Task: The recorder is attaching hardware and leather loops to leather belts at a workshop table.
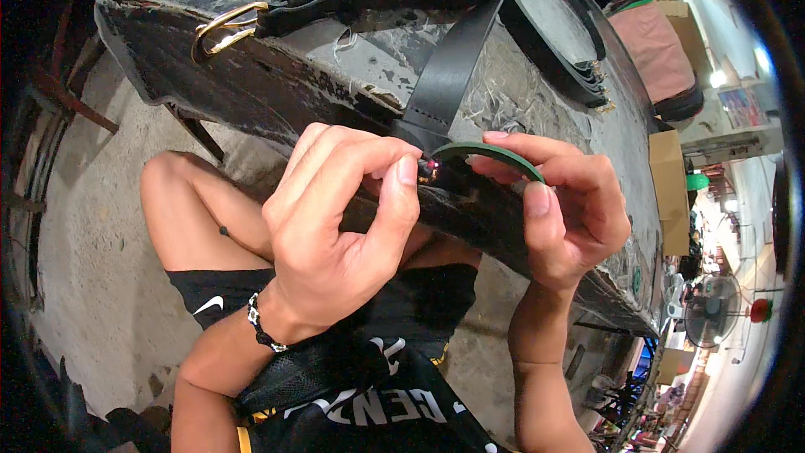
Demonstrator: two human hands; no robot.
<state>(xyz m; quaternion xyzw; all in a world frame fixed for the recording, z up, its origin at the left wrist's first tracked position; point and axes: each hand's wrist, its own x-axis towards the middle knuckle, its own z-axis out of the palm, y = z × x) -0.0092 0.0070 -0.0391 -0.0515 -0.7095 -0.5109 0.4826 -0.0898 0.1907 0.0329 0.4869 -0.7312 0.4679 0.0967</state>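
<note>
My left hand (pixel 335 210) pinches thumb and forefinger together at a small dark piece (pixel 429 171) with a pinkish glint; the fingers hide most of it, so its kind is unclear. In my right hand (pixel 574 205), a narrow green strip (pixel 486 150) is gripped between thumb and fingers and bends in an arch. Its left end comes close to my left fingertips; whether it touches the dark piece I cannot tell. Just beyond my hands, a black leather strap (pixel 453 67) with a stitched end hangs toward the table's near edge.
Several black belts with gold buckles (pixel 226 31) lie stacked on the worn, dark-covered table (pixel 352 46). More straps (pixel 558 59) reach to the right. My bent leg (pixel 201 210) is below the table edge. Cardboard boxes (pixel 668 189) and a fan (pixel 713 310) stand farther right.
</note>
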